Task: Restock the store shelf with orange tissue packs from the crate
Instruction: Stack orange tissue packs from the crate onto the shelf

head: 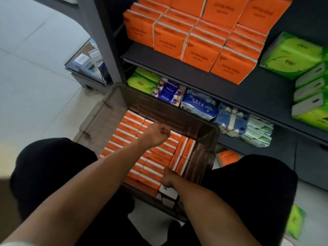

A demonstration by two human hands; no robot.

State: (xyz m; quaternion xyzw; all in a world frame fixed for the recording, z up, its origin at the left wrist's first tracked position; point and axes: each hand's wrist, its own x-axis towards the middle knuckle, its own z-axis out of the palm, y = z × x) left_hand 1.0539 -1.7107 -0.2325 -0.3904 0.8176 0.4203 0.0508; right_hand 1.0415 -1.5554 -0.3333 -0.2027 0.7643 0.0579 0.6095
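Note:
A dark plastic crate (198, 125) stands on the floor between my knees, filled with rows of orange tissue packs (124, 135) set on edge. My left hand (155, 134) reaches over the far middle of the crate. Its fingers curl down onto the packs there, and the fingertips are hidden. At the crate's near side, my right hand (168, 177) has its fingers dug down between packs, around the edge of one orange pack (152, 174). Just above the crate, the dark shelf (195, 73) carries stacked orange tissue packs (200, 50).
Green tissue packs (291, 55) sit right of the orange ones on the shelf. The lower shelf holds blue, green and white packs (200, 105). One orange pack (228, 157) lies on the floor right of the crate, and a green pack (295, 222) lies by my right knee. A glass case (88, 59) stands to the left.

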